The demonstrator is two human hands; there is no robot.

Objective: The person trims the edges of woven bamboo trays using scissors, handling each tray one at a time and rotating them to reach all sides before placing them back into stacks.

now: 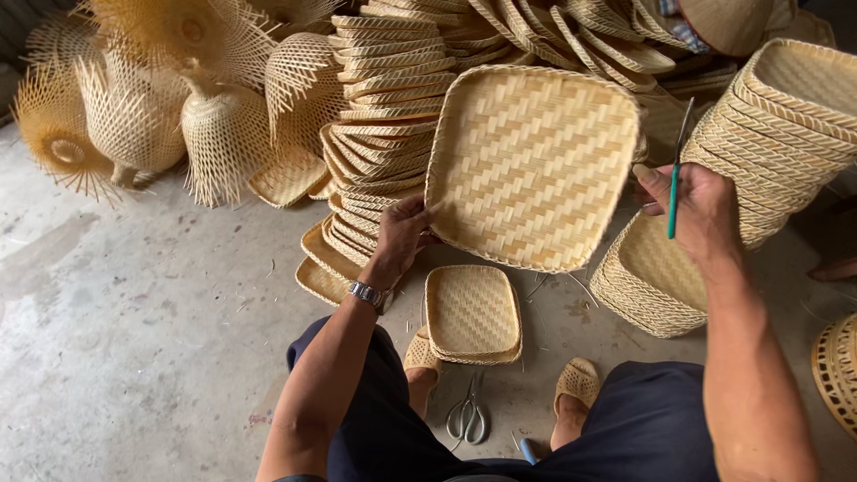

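I see my left hand (403,234) closed on the lower left edge of a large square woven tray (534,165), thumb on the weave, holding it up tilted so its hollow inner face turns toward me. The tray is empty — flat bamboo strips in a herringbone plait, rounded corners, a bound rim. My right hand (701,210) sits at the tray's right edge, its grip pinched shut on a thin green-handled tool (676,183) that stands nearly upright, the metal tip pointing up and slightly right.

Below the tray, on the concrete floor (134,321), a small stack of smaller trays (472,314) lies flat between my sandalled feet, nothing in the top one. A pair of scissors (467,418) lies just below it, handles toward me. To the right, nested stacks of deeper square baskets (777,125) lean on their sides, open mouths showing empty. Behind, a tall pile of shallow trays (386,107) rises, and to the left stand unfinished baskets (134,116) with loose splayed strips.
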